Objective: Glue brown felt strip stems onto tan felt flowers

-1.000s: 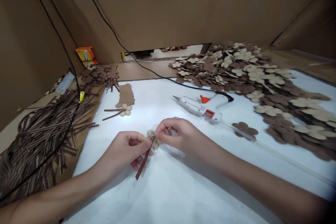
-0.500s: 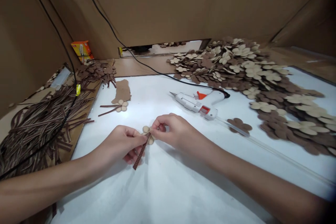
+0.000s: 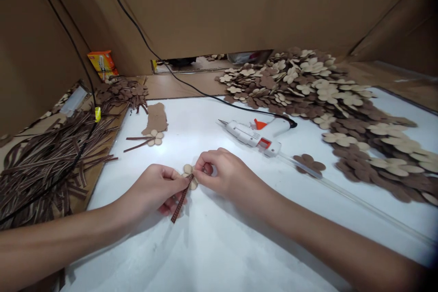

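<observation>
Between my hands is a small beige flower (image 3: 188, 169) with a dark checked ribbon (image 3: 179, 202) slanting down from it over the white surface. My left hand (image 3: 166, 189) pinches the ribbon between thumb and fingers at the flower's lower left. From the right, my right hand (image 3: 215, 171) has thumb and index finger closed at the ribbon's upper end, over the flower's right side, hiding part of it. A second beige flower (image 3: 155, 137) with two ribbon tails lies farther back to the left, against a torn piece of brown cardboard (image 3: 157, 117).
A white glue gun (image 3: 251, 138) with a long clear stick lies right of centre, beside a brown flower (image 3: 309, 163). Brown and beige flowers (image 3: 328, 91) are heaped at the right. Ribbon strips (image 3: 51, 159) pile up at the left. A black cable (image 3: 143, 39) crosses the back.
The whole scene has shifted slightly left in view. My right fingertips have slid a little across the flower at the ribbon's end, and both hands keep their pinch.
</observation>
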`<action>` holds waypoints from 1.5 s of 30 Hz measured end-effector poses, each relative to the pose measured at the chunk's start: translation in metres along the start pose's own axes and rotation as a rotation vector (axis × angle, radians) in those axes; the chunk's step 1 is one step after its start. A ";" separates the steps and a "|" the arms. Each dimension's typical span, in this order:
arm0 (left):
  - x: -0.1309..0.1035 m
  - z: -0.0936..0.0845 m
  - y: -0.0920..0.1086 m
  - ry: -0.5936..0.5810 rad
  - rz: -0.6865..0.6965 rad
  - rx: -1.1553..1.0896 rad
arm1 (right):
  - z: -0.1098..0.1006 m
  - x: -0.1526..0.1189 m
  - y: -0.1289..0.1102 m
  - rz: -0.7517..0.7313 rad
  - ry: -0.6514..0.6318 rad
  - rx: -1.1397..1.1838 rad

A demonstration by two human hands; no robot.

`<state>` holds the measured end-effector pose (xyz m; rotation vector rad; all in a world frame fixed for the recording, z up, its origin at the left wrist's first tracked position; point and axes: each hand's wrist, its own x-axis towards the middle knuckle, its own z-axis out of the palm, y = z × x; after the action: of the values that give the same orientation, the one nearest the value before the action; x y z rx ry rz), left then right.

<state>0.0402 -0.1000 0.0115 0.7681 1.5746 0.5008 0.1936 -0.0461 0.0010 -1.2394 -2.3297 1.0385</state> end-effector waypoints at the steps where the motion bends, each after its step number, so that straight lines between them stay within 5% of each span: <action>1: 0.000 0.000 0.000 0.004 0.000 -0.002 | 0.000 0.000 0.000 -0.002 0.001 -0.005; 45: 0.006 0.003 -0.003 0.031 0.049 -0.034 | 0.004 -0.001 -0.001 0.045 0.000 -0.049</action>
<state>0.0420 -0.0981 0.0046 0.7779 1.5747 0.5768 0.1913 -0.0494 -0.0015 -1.3160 -2.3505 1.0008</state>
